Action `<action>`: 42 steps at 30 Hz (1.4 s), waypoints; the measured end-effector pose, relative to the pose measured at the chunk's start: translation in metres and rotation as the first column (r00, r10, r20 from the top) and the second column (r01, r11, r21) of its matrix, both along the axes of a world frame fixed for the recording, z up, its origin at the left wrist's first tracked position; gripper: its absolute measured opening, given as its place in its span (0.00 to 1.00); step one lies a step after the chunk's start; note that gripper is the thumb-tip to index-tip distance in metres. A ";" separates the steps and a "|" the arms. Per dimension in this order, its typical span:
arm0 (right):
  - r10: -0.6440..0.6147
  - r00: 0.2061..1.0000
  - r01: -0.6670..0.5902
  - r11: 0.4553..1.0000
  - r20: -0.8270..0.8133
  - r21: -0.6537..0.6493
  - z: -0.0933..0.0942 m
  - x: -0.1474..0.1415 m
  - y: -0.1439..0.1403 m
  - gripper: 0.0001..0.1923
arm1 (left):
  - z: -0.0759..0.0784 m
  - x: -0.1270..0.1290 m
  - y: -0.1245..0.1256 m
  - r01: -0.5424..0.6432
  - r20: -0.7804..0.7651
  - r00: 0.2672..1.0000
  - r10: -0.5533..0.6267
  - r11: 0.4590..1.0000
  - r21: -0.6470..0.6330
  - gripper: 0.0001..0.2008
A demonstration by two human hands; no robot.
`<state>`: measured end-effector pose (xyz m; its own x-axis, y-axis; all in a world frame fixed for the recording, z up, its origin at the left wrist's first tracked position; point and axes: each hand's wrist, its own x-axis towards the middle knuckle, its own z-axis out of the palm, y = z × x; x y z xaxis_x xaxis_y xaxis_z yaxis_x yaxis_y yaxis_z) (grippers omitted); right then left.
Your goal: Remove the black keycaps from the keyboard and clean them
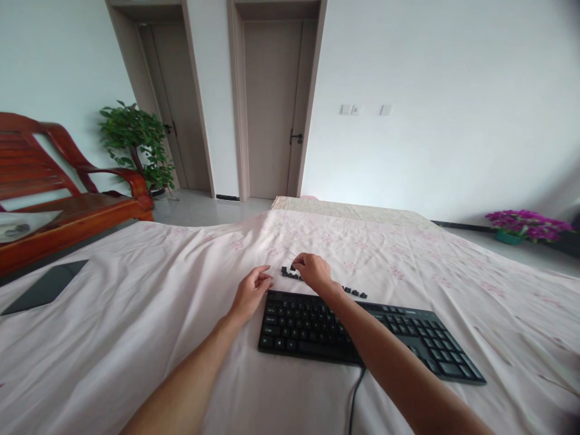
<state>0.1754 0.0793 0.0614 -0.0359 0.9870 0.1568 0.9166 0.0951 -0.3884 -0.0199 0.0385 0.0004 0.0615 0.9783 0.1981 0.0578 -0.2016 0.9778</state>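
Note:
A black keyboard [308, 323] lies on the cloth in front of me, its cable running toward me. Behind its far edge is a row of loose black keycaps [356, 292], partly covered by my right arm. My right hand [313, 270] reaches over the keyboard to the left end of that row, thumb and fingers pinched on a small black keycap [293, 267]. Just left of the row, near the keyboard's far left corner, my left hand [252, 291] rests with its fingers apart and nothing visible in them.
A pale flowered cloth [203, 266] covers the surface, with folds on the left. A dark flat panel [45, 287] lies at the far left. Thin sticks [493, 346] lie right of the keyboard. Beyond stand a wooden bench [67, 211], a potted plant [131, 142] and purple flowers [528, 223].

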 end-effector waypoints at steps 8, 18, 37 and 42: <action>0.018 0.999 -0.016 0.999 0.040 -0.039 -0.017 -0.003 0.025 0.09 | -0.004 -0.001 0.001 0.039 -0.117 0.993 -0.034 0.999 0.036 0.18; 0.062 0.997 -0.060 0.997 0.037 -0.043 -0.024 -0.001 0.029 0.09 | -0.004 -0.002 0.003 0.048 -0.119 0.992 -0.045 0.998 0.027 0.18; 0.165 0.982 -0.142 0.964 -0.090 0.223 0.003 0.016 -0.016 0.19 | 0.000 0.004 -0.003 0.038 -0.204 0.979 -0.027 0.998 0.047 0.18; 0.291 0.915 -0.189 0.921 -0.280 0.341 0.002 0.024 -0.040 0.19 | -0.002 0.006 0.013 -0.011 -0.275 0.961 -0.002 0.999 -0.046 0.20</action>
<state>0.1990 0.0390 0.0637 -0.1630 0.8577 0.4876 0.6815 0.4552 -0.5730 -0.0138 0.0515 -0.0019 0.1030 0.9863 0.1287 0.3264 -0.1557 0.9323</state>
